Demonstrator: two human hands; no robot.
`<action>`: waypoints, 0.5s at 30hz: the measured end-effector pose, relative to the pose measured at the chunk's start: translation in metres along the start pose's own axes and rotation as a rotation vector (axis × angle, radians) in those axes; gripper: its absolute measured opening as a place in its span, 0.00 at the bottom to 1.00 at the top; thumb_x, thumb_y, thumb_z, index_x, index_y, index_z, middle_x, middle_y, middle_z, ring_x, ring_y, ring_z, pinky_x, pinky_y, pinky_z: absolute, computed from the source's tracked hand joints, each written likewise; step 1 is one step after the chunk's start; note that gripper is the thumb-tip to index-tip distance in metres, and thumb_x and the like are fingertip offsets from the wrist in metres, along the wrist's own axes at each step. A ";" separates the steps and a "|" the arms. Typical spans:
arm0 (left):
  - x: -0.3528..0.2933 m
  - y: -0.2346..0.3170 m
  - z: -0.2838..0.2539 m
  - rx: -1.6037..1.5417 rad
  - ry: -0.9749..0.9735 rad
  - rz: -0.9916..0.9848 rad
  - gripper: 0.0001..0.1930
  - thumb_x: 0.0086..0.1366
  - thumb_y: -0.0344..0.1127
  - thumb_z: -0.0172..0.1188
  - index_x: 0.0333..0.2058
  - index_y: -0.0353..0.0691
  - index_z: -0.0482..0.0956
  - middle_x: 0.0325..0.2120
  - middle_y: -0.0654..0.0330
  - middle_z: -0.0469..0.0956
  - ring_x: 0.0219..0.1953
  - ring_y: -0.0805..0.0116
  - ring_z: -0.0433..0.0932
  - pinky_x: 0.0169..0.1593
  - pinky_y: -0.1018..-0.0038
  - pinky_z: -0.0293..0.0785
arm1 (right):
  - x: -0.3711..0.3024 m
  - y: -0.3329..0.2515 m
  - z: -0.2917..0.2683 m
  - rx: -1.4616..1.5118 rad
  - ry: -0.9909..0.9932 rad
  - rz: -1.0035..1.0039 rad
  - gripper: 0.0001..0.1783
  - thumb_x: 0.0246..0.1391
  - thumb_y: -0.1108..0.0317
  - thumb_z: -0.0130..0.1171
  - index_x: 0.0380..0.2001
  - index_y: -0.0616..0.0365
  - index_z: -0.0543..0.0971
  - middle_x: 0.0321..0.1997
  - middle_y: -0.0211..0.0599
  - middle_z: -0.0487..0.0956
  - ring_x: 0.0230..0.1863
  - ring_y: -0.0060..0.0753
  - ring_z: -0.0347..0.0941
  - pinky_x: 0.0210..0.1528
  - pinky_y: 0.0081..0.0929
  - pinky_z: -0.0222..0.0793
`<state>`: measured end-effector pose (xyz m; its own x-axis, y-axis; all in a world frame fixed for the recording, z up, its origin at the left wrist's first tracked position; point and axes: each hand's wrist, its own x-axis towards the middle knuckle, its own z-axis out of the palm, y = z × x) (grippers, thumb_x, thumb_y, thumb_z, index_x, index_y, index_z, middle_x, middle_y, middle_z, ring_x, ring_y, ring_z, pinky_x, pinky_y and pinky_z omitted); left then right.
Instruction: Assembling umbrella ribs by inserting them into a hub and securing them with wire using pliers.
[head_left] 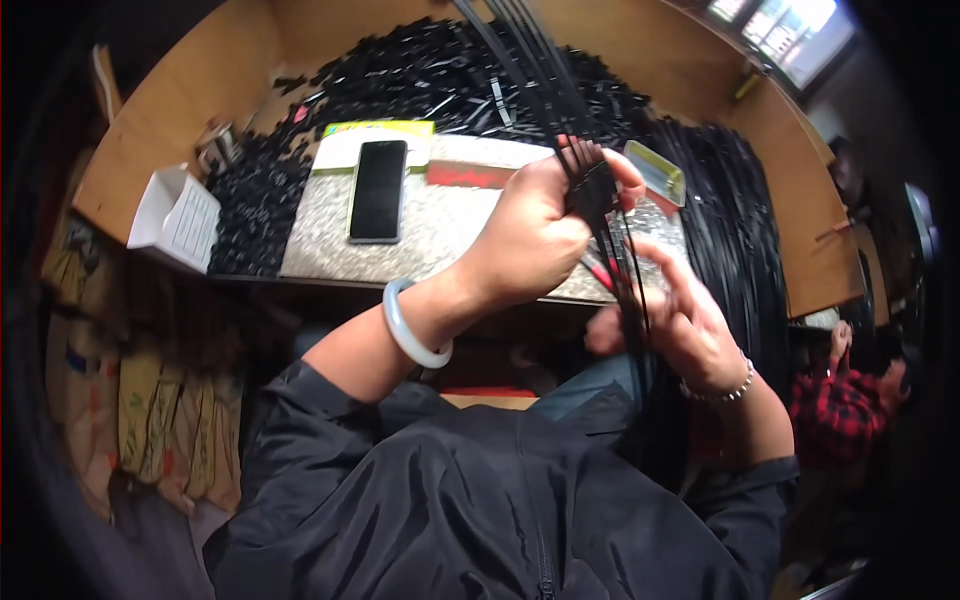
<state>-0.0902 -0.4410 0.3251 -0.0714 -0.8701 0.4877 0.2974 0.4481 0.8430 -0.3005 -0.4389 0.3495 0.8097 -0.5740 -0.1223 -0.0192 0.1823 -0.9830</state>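
Head view: the left hand [525, 230] is clamping thin, flat black strips [594, 190] at one o'clock, apparently gathering them, while the right hand [692, 325], grip unclear, is hanging at three o'clock, the next move probably needing aligned ends.

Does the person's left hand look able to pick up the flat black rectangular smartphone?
Probably not: the left hand grips a bundle of thin black strips, though nothing covers the smartphone.
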 end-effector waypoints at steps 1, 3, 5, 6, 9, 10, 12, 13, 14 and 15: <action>0.001 -0.004 -0.006 0.040 0.012 0.009 0.09 0.65 0.22 0.48 0.42 0.35 0.74 0.42 0.58 0.75 0.44 0.71 0.76 0.47 0.76 0.72 | -0.005 0.010 -0.003 0.079 -0.124 0.007 0.42 0.58 0.56 0.54 0.66 0.54 0.41 0.38 0.49 0.77 0.40 0.38 0.77 0.47 0.33 0.70; 0.002 -0.003 -0.008 0.023 0.076 0.010 0.10 0.65 0.25 0.48 0.43 0.33 0.74 0.38 0.55 0.78 0.42 0.69 0.78 0.47 0.75 0.73 | -0.021 0.015 0.010 0.098 -0.086 0.252 0.39 0.58 0.52 0.52 0.64 0.56 0.47 0.35 0.48 0.78 0.30 0.35 0.77 0.34 0.26 0.72; 0.006 -0.003 -0.016 0.155 0.051 0.083 0.11 0.65 0.26 0.50 0.44 0.30 0.73 0.35 0.53 0.80 0.39 0.70 0.78 0.46 0.75 0.74 | -0.039 0.017 0.011 0.026 0.007 0.269 0.21 0.63 0.54 0.44 0.45 0.63 0.69 0.17 0.33 0.72 0.13 0.17 0.62 0.18 0.14 0.58; 0.006 -0.002 -0.018 0.215 0.036 0.097 0.11 0.65 0.27 0.51 0.44 0.30 0.73 0.35 0.54 0.81 0.39 0.71 0.78 0.46 0.75 0.74 | -0.040 0.014 0.021 -0.017 0.163 0.156 0.21 0.65 0.56 0.40 0.37 0.65 0.71 0.12 0.28 0.67 0.11 0.14 0.57 0.15 0.14 0.53; -0.008 -0.034 -0.032 0.500 -0.025 0.060 0.12 0.65 0.33 0.52 0.41 0.29 0.75 0.31 0.55 0.82 0.37 0.72 0.80 0.43 0.75 0.75 | -0.039 0.004 0.021 -0.041 0.300 0.014 0.20 0.66 0.55 0.38 0.31 0.63 0.68 0.10 0.23 0.61 0.09 0.11 0.50 0.12 0.13 0.46; -0.018 -0.055 -0.041 0.492 -0.073 -0.025 0.11 0.66 0.34 0.51 0.38 0.31 0.77 0.30 0.55 0.82 0.36 0.69 0.81 0.43 0.75 0.75 | -0.040 0.007 0.021 -0.021 0.316 -0.070 0.20 0.65 0.55 0.39 0.30 0.63 0.66 0.10 0.22 0.60 0.09 0.11 0.49 0.11 0.13 0.44; -0.022 -0.084 -0.067 0.610 -0.213 0.016 0.10 0.65 0.32 0.51 0.37 0.32 0.78 0.30 0.55 0.82 0.36 0.66 0.82 0.43 0.73 0.76 | -0.049 0.017 0.022 -0.027 0.290 -0.185 0.21 0.63 0.53 0.44 0.30 0.63 0.66 0.16 0.26 0.64 0.10 0.12 0.51 0.13 0.13 0.48; -0.012 -0.097 -0.083 0.646 -0.224 0.168 0.09 0.63 0.31 0.54 0.38 0.34 0.78 0.31 0.55 0.82 0.37 0.64 0.81 0.43 0.72 0.76 | -0.052 0.032 0.029 -0.097 0.439 -0.153 0.21 0.62 0.52 0.45 0.30 0.63 0.67 0.18 0.29 0.67 0.11 0.13 0.54 0.14 0.14 0.52; 0.009 -0.112 -0.099 0.825 -0.190 0.271 0.10 0.59 0.28 0.56 0.39 0.37 0.78 0.32 0.55 0.81 0.37 0.63 0.81 0.43 0.71 0.76 | -0.049 0.047 0.029 -0.152 0.375 -0.159 0.21 0.62 0.52 0.44 0.32 0.63 0.67 0.19 0.30 0.68 0.13 0.14 0.57 0.16 0.14 0.54; 0.037 -0.112 -0.103 0.916 -0.192 0.217 0.12 0.55 0.26 0.57 0.40 0.39 0.78 0.34 0.55 0.81 0.38 0.61 0.81 0.44 0.71 0.76 | -0.047 0.073 0.020 -0.261 0.328 -0.218 0.18 0.64 0.57 0.42 0.32 0.64 0.68 0.18 0.29 0.68 0.13 0.16 0.59 0.16 0.16 0.56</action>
<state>-0.0279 -0.5445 0.2249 -0.2814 -0.7375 0.6139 -0.5314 0.6525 0.5403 -0.3283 -0.3828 0.2858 0.5836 -0.8064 0.0957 -0.0499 -0.1532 -0.9869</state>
